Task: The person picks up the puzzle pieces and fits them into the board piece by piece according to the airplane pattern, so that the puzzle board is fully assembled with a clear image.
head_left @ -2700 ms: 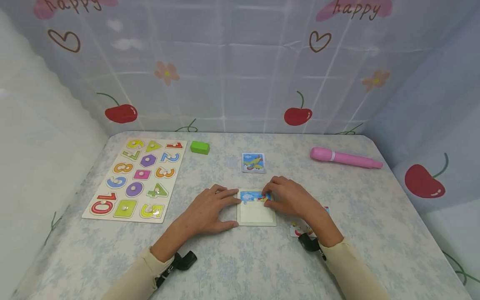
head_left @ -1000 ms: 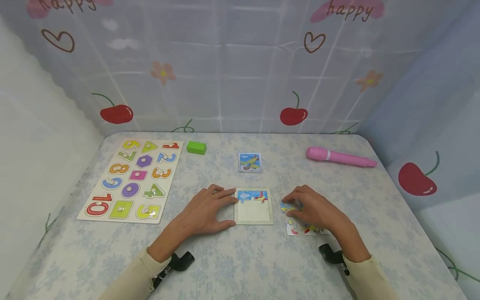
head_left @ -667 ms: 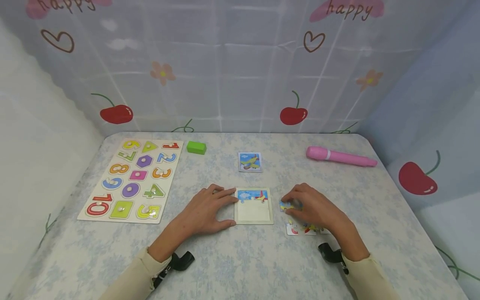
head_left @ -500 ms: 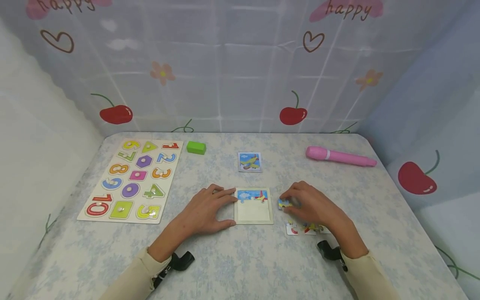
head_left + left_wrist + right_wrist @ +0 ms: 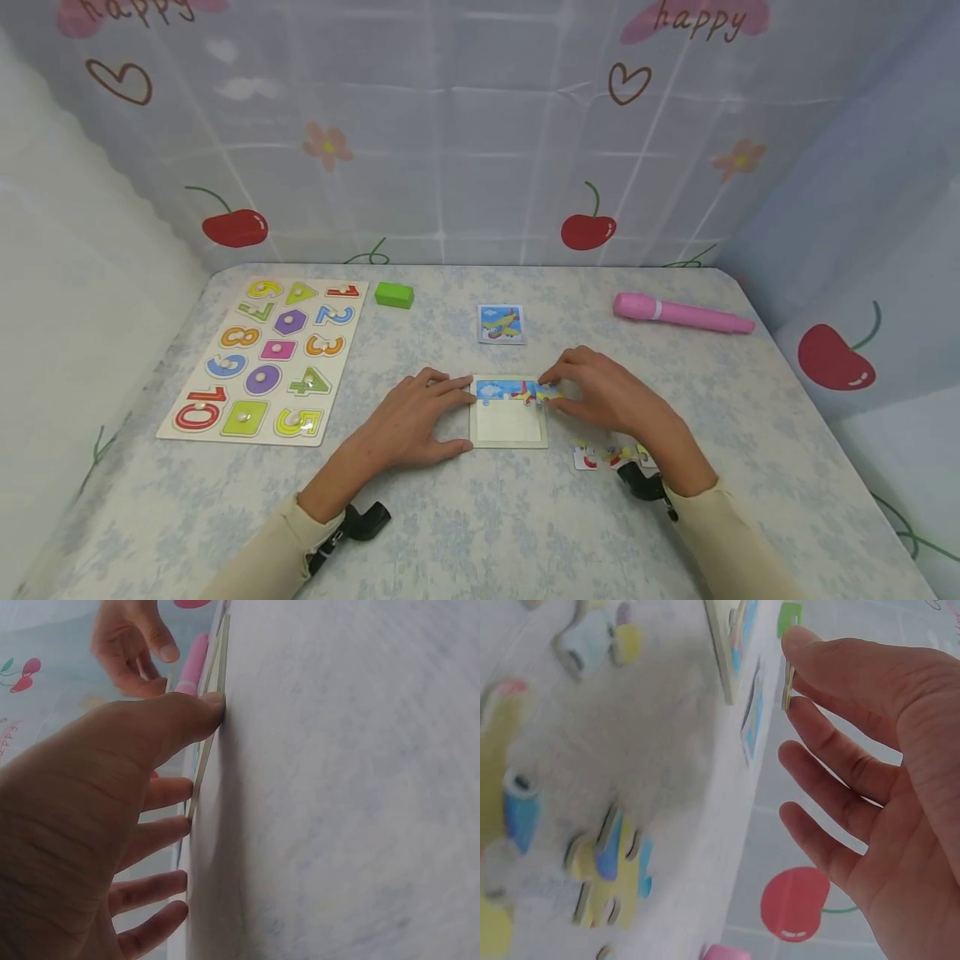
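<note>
A small jigsaw tray (image 5: 510,427) with a pale rim lies mid-table, its top row filled with sky-blue pieces (image 5: 491,390) and a red tail. Along its left rim, my left hand (image 5: 412,421) touches with thumb and fingertips, fingers extended; the left wrist view shows the thumb (image 5: 202,712) at the rim. My right hand (image 5: 607,398) pinches a blue-and-yellow jigsaw piece (image 5: 551,392) between thumb and finger, over the tray's upper right edge. Edge-on, that piece (image 5: 787,686) appears thin in the right wrist view. Several loose jigsaw pieces (image 5: 585,456) lie below the right hand, partly hidden by the forearm.
Behind the tray lies an airplane picture card (image 5: 501,323). A number-and-shape peg board (image 5: 262,360) is at left, near a green block (image 5: 394,295). The pink stick-shaped object (image 5: 682,314) lies back right. A printed curtain (image 5: 480,133) hangs behind the table.
My right hand has left the tray, gone to the loose pieces, picked up the blue-and-yellow jigsaw piece and carried it left to the tray's right edge. The left hand keeps its place.
</note>
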`<state>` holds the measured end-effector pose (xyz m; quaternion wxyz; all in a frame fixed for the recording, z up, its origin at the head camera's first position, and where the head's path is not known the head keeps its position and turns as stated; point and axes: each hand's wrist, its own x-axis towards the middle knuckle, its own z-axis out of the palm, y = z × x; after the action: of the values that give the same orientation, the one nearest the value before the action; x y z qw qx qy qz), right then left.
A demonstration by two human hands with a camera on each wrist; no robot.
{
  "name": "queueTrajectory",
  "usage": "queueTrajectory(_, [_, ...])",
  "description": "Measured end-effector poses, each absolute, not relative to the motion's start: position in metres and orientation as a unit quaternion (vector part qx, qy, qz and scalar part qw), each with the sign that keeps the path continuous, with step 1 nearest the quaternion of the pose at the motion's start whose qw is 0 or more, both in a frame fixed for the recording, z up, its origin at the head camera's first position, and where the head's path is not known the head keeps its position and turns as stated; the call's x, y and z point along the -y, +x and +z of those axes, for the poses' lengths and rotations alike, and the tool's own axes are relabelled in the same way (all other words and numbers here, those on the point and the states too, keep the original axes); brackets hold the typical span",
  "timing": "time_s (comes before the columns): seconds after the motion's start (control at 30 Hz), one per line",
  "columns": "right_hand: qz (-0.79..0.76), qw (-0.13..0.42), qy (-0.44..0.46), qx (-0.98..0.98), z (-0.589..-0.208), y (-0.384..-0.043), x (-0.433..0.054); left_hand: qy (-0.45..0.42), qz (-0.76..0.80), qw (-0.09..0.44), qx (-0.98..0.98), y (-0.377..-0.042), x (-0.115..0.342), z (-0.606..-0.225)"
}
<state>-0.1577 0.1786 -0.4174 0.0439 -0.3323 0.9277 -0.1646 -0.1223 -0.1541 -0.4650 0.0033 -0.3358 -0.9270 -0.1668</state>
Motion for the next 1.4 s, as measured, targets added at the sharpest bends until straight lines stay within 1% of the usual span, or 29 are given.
queueTrajectory(0.53, [-0.177,0.053,-0.349,-0.919,-0.412,-0.167,-0.149,-0.330,-0.168,-0.002,0.929,-0.122,0.153,-0.464])
queueTrajectory(0.87, [-0.179,0.069,-0.354,-0.915,-0.420,-0.169,-0.140,-0.331,-0.168,-0.003,0.928,-0.123,0.153,-0.467])
queueTrajectory(1.4, [-0.181,0.073,-0.387,-0.901,-0.433,-0.165,-0.124,-0.334,-0.168,0.005,0.928,-0.125,0.155,-0.467])
